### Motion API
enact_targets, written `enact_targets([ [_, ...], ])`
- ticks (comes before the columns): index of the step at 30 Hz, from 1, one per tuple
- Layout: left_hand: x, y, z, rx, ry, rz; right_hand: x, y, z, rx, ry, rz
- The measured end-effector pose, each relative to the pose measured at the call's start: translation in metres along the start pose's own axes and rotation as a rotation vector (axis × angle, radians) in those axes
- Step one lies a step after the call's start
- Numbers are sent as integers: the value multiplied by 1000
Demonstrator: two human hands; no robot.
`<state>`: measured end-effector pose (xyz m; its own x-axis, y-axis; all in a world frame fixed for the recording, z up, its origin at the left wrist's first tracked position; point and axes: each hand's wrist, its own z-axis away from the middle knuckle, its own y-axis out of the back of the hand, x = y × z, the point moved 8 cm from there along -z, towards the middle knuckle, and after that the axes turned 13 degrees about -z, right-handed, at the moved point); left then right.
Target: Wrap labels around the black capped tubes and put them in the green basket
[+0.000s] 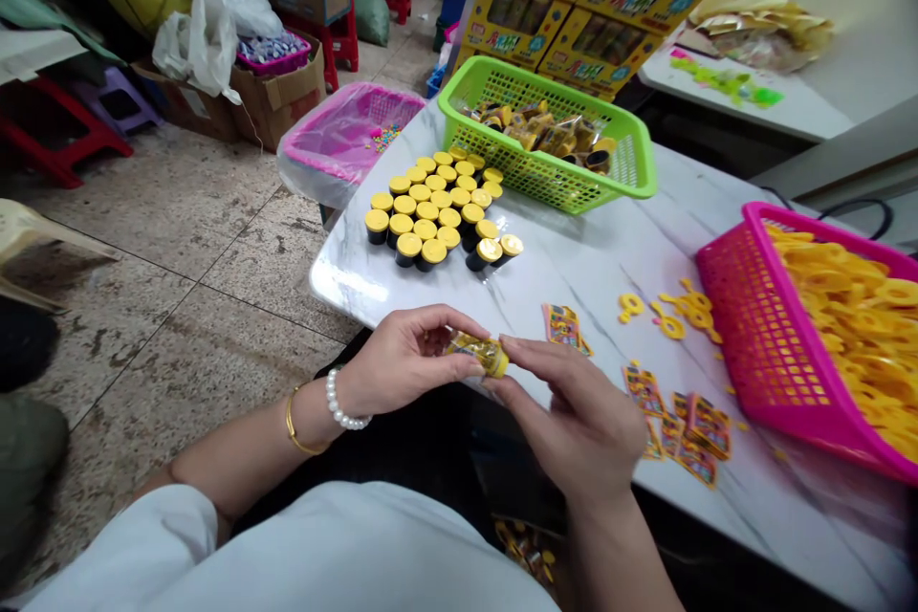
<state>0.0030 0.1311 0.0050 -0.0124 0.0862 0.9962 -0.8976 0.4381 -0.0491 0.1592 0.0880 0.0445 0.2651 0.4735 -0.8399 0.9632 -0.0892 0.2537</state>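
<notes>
1. Between the two hands, by the near edge of the marbled table (602,253), sits a small wrapped piece (489,356).
2. It looks stubby and lies roughly sideways, bright yellow towards its right end, with darker patches showing along its middle.
3. Its surface is glossy, like clear film catching the light; any print is too small to read.
4. The left hand (402,359) grips its left end, thumb and curled fingers closed around it.
5. The right hand (580,416) pinches the yellow end narrowly between thumb and fingertips.
6. Beyond stand black tubs with yellow lids (427,210), upright beside a green basket (531,174).
</notes>
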Motion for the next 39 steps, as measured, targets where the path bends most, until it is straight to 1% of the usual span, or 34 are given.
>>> enact_targets([
  [2, 8, -1, -4, -21, -76, -120, 21, -2, 2, 47, -230, -179],
  [4, 11, -1, -8, -33, -98, -235, 39, -9, 7, 90, -428, -323],
  [5, 10, 0, -10, -26, -92, -266, 43, -10, 8, 115, -478, -356],
  [6, 9, 2, -11, -10, -78, -269, 45, -10, 8, 140, -495, -369],
  [8, 3, 6, -14, 9, -14, -196, 43, -9, 5, 147, -479, -381],
  [9, -2, 5, -15, -5, 36, -138, 42, -10, 3, 118, -467, -394],
  [12, -16, -2, -15, -92, 185, -20, 36, -14, -2, -30, -415, -426],
  [14, -19, -6, -16, -136, 224, 19, 34, -14, -4, -82, -352, -420],
  [18, -20, -18, -19, -249, 227, 208, 37, -13, -4, -67, -293, -483],
  [20, -22, -19, -21, -246, 253, 261, 37, -14, -4, -45, -263, -481],
  [22, -25, -18, -23, -223, 291, 259, 38, -12, -4, -6, -236, -453],
  [25, -28, -19, -24, -220, 339, 250, 43, -9, -3, 54, -253, -435],
  [28, -28, -20, -24, -218, 363, 252, 38, -7, -5, 55, -242, -320],
  [31, -26, -21, -23, -209, 357, 251, 21, -8, -11, -18, -139, -158],
  [33, -26, -23, -24, -196, 350, 283, 17, -8, -21, -54, -93, -142],
  [34, -28, -25, -25, -189, 353, 319, 19, -5, -31, -49, -93, -156],
  [35, -29, -27, -26, -197, 354, 350, 25, 1, -45, -16, -106, -167],
  [37, -32, -28, -30, -191, 344, 388, 37, 22, -86, 108, -138, -152],
  [38, -33, -28, -32, -190, 337, 389, 40, 37, -110, 201, -146, -108],
  [39, -33, -28, -33, -185, 331, 386, 39, 51, -135, 255, -118, -72],
])
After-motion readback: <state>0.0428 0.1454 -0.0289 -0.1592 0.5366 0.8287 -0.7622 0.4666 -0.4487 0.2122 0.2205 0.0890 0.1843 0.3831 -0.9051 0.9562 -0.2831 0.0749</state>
